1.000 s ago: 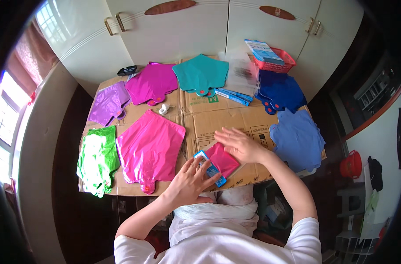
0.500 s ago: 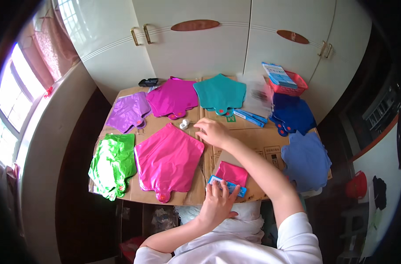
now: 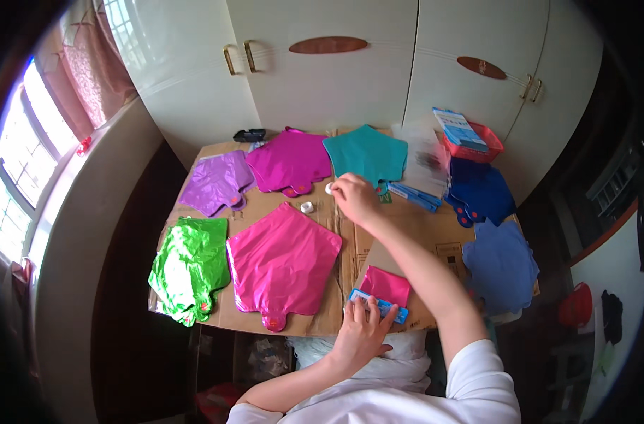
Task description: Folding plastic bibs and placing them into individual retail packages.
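Note:
My right hand (image 3: pixel 355 196) is closed in a pinch on a small white roll (image 3: pixel 329 189) over the middle of the cardboard. A second small white roll (image 3: pixel 307 207) lies just to its left. My left hand (image 3: pixel 362 336) rests flat, fingers spread, on the blue header card (image 3: pixel 399 313) of a flat packet near the front edge. Folded pink foil (image 3: pixel 386 286) shows in the packet above that card. To the left lies a large flat pink foil balloon (image 3: pixel 285 261), its tab toward me.
Stacks of flat foil balloons ring the table: green (image 3: pixel 190 261), lilac (image 3: pixel 214 184), magenta (image 3: pixel 290 159), teal (image 3: pixel 368 154), dark blue (image 3: pixel 483 191) and pale blue (image 3: pixel 500 263). Blue card strips (image 3: pixel 414 196) and clear bags (image 3: pixel 422 155) lie near a red basket (image 3: pixel 486 147).
My right hand has picked up one of the white rolls and moved slightly away from me. My left hand stays on the packet. The whole view has shifted a little.

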### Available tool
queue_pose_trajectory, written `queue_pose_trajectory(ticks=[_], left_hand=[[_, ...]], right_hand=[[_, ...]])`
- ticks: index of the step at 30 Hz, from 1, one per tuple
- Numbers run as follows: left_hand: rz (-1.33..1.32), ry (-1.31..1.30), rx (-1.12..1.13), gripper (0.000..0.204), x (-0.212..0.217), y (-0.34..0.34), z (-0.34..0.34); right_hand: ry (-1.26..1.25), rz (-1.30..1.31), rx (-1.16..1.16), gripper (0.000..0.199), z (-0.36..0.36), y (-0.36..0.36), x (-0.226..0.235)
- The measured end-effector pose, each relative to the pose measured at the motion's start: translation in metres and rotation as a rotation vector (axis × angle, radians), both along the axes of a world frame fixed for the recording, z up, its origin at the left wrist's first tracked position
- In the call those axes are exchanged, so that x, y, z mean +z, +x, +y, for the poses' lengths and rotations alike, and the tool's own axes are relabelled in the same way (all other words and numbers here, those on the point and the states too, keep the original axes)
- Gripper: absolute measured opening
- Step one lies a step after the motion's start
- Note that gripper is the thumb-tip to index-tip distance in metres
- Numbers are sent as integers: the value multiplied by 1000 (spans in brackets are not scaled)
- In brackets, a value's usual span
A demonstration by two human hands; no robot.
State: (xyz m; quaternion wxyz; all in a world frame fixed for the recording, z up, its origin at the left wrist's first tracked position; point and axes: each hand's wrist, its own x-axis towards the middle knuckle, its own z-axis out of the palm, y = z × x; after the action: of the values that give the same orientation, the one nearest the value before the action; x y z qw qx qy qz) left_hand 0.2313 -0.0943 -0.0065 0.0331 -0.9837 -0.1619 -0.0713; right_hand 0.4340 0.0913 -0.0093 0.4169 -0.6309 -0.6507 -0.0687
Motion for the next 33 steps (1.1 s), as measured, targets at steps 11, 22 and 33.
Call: queue_pose_trajectory(ticks=[11,22,33], left_hand=[[-25,-53,-36,86,-6,0,4],[-55,-46,-37,83,-7,-1,5],[-69,-57,-35,84,-7,-1,4]], right_hand=[[-661,-107,70,29,-188,20,40],[-733,-24,135,54,-171,32,12],[-847,329,447,21,-178,34,20]])
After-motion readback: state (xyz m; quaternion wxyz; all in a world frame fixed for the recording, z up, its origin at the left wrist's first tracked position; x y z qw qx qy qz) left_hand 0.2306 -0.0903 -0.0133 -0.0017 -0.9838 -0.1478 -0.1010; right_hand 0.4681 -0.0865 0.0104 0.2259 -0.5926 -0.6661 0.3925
